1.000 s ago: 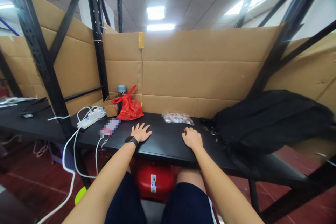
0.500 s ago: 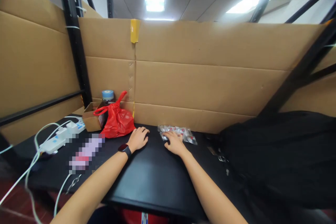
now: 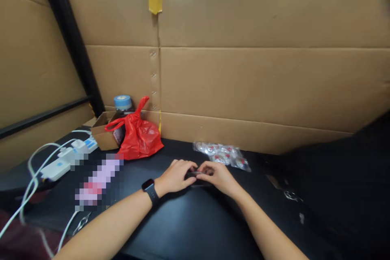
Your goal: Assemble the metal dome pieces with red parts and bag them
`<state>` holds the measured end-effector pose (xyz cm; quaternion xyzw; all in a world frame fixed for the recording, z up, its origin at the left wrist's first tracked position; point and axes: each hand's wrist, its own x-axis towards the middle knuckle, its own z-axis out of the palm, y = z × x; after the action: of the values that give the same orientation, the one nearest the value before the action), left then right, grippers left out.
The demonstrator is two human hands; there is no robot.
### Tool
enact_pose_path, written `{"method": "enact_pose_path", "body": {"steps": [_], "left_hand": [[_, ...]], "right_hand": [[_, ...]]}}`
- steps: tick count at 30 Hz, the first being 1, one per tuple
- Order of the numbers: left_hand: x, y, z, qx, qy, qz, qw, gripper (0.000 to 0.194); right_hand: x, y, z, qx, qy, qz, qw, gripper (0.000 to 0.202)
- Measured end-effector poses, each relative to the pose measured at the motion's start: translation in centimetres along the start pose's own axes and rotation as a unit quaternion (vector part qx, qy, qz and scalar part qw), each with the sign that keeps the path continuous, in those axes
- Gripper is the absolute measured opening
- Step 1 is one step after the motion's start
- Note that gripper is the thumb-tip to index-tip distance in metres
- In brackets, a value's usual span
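My left hand (image 3: 176,177), with a dark watch on its wrist, meets my right hand (image 3: 221,178) just above the middle of the black tabletop. The fingers of both are closed in a pinch on a small clear plastic packet (image 3: 199,185). Most of it is hidden by my fingers, and what it contains cannot be made out. Beyond my right hand, several clear packets (image 3: 224,157) with silvery and red contents lie in a group near the cardboard wall.
A knotted red plastic bag (image 3: 141,140) stands at the back left, beside a small cardboard box (image 3: 105,138) and a blue-lidded jar (image 3: 122,102). A white power strip (image 3: 57,166) with cables lies further left. Dark fabric (image 3: 350,187) fills the right side.
Both hands have come together and now pinch a packet between them. My right hand has left the group of packets. The view has tilted down.
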<state>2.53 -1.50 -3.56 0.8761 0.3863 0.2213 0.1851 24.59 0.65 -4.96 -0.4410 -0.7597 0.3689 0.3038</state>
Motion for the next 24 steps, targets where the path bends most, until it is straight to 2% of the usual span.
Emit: {"method": "enact_pose_path", "body": {"steps": [3, 6, 9, 13, 16, 20, 24], "left_hand": [[0.0, 0.0, 0.3, 0.006, -0.009, -0.005, 1.000, 0.046], [-0.1, -0.2, 0.4, 0.003, -0.004, -0.011, 1.000, 0.053], [-0.1, -0.1, 0.3, -0.002, -0.005, -0.006, 1.000, 0.054], [-0.1, 0.2, 0.2, -0.020, -0.012, 0.007, 1.000, 0.053], [-0.1, 0.3, 0.2, -0.031, -0.007, 0.008, 0.999, 0.056], [-0.2, 0.4, 0.1, -0.039, 0.025, 0.011, 0.999, 0.061], [-0.1, 0.6, -0.3, 0.005, 0.086, 0.026, 0.996, 0.064]], "right_hand": [[-0.3, -0.7, 0.1, 0.013, 0.033, -0.006, 0.999, 0.031], [-0.6, -1.5, -0.2, 0.005, 0.065, -0.043, 0.997, 0.031], [-0.8, -2.2, -0.5, 0.001, 0.094, -0.054, 0.994, 0.033], [-0.9, -2.4, -0.5, 0.060, 0.151, -0.031, 0.986, 0.035], [-0.9, -2.3, -0.5, 0.108, 0.239, -0.018, 0.965, 0.035], [-1.1, -2.6, -0.7, 0.121, 0.383, -0.010, 0.916, 0.034], [-1.2, -2.9, -0.8, 0.091, 0.426, -0.007, 0.900, 0.036]]}}
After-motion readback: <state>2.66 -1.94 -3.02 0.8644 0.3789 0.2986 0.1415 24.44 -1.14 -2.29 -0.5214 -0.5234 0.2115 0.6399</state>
